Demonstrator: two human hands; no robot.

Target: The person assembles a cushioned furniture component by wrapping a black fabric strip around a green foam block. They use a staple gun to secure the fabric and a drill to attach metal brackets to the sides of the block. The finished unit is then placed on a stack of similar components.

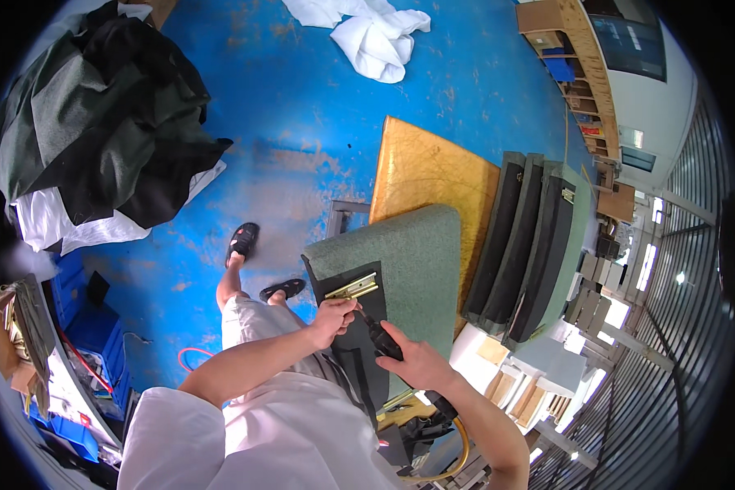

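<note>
My right hand [416,362] is wrapped round a black power screwdriver [384,339], whose thin bit points toward my left hand. Close to the bit tip, my left hand [332,320] has its fingers pinched together; whatever is between them is too small to make out. Just beyond the left fingers, a brass-coloured metal hinge bracket [353,287] lies on the black strip of a grey fabric-covered panel [412,253]. The panel is in front of me, its left side toward my legs. A second brass-coloured metal piece [398,400] shows at the panel's near end, partly hidden.
A worn yellow board [425,167] lies under the panel. Several similar padded panels [523,245] stand in a row at right. Dark fabric [106,122] is heaped at far left, above blue bins [98,347]. White cloth [380,41] lies on the blue floor [278,106]. An orange hose [465,449] curves near my right forearm.
</note>
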